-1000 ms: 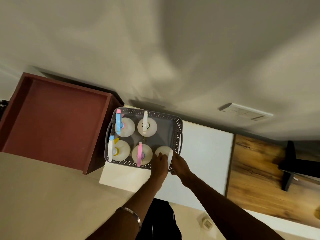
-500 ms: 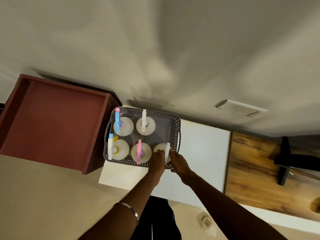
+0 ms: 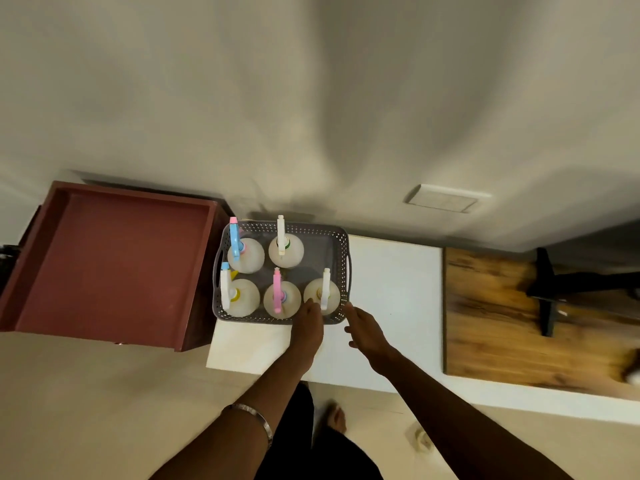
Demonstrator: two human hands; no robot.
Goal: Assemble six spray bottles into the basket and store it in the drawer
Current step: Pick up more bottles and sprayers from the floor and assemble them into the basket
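Seating the fifth spray bottle (image 3: 320,295) in the near right cell of the grey basket (image 3: 341,237) on the white table (image 3: 391,289), left hand (image 3: 307,327) touching it, right hand (image 3: 363,329) hovering relaxed and empty, needing one more bottle before reaching the open drawer (image 3: 114,258).

A plain off-white wall (image 3: 311,98) fills the upper half of the view, crossed by soft grey shadows. A white switch plate (image 3: 445,199) is fixed to it at the right. Below runs a white countertop (image 3: 394,299), and beside it, further right, a wood-grain surface (image 3: 491,323) with dark streaks (a black object (image 3: 550,289), blurred, lies across it). At the left stands a dark red-brown piece of furniture (image 3: 114,261) with a raised rim. The beige floor (image 3: 86,410) spreads along the bottom
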